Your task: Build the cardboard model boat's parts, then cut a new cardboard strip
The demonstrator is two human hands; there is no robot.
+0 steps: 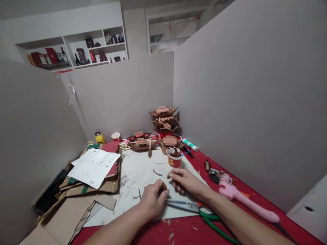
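Note:
My left hand [154, 196] rests low over the white sheet [143, 165], its fingers curled and the thumb pressed to the forefinger. Close on its right is my right hand [186, 182], with thumb and forefinger brought together and the other fingers bent. Whatever either pinch holds is hidden or too small to name. Scissors [187, 206] with green handles lie below the hands, blades pointing left, partly covered by my right forearm. Just beyond my right hand stands a red paper cup [174, 158], dark brown stuff smeared inside and a blue stick leaning in it.
Brown model boats [142, 144] line the back, several stacked at the corner [165, 119]. Cardboard [112, 185] with a drawn paper [95, 166] lies left. A pink glue gun [250, 204], keys [214, 175] and a white-green tube [190, 144] lie right. Grey partitions [242, 102] enclose the table.

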